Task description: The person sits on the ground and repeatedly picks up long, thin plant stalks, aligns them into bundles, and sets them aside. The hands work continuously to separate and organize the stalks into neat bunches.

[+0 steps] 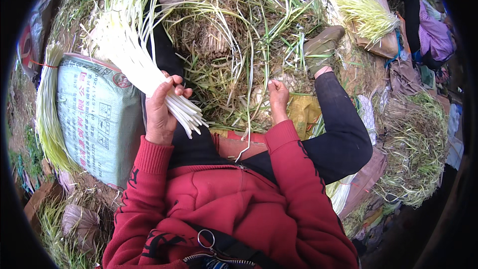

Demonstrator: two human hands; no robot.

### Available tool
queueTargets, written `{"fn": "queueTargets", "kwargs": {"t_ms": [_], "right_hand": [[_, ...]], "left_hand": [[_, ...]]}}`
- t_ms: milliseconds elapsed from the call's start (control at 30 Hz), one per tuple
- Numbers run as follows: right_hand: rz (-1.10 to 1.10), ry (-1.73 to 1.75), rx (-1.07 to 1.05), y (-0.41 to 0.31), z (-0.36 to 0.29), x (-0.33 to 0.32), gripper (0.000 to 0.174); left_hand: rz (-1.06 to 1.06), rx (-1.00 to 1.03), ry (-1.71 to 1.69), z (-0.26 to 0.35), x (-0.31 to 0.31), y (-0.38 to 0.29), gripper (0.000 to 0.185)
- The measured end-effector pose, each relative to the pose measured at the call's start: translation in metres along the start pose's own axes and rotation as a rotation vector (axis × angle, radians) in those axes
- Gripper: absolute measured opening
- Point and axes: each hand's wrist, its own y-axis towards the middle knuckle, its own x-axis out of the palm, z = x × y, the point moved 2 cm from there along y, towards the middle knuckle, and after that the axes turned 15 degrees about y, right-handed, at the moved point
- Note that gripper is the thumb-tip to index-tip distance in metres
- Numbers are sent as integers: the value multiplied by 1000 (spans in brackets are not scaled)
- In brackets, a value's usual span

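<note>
A thick bunch of long white-stemmed leafy stalks, perhaps blanched chives [130, 52], is gripped in my left hand [166, 108]. The pale cut ends stick out below my fist, and the yellow-green leaf tips fan out toward the upper left. To the right, my right hand [278, 95] is raised above the litter with thumb and forefinger together. Beside its fingertips, thin loose stalks [249, 82] hang or lie in long curves; whether the fingers pinch one of them I cannot tell.
A tied bunch [50, 101] leans against a printed woven sack [101, 116] at left. More stalks [368, 16] lie on a wooden support at upper right, near another person [433, 33]. Leaf trimmings [209, 67] cover the ground; a larger heap [414, 149] stands at right.
</note>
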Motion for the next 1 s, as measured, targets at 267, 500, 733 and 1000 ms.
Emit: {"fn": "queueTargets", "kwargs": {"t_ms": [267,500,733,1000], "right_hand": [[-70,526,104,-3,-16,18,17],[-340,530,40,-94,-84,33,12],[-522,396,-55,-128,-99,47,10],[-449,896,442,-135,-88,55,21]], "left_hand": [[-83,-204,-35,-37,-15,-1,19],[-115,-248,436,-71,33,-6,16],[-118,-217,510,-84,16,1,12],[-52,-218,311,-71,-1,-2,16]]}}
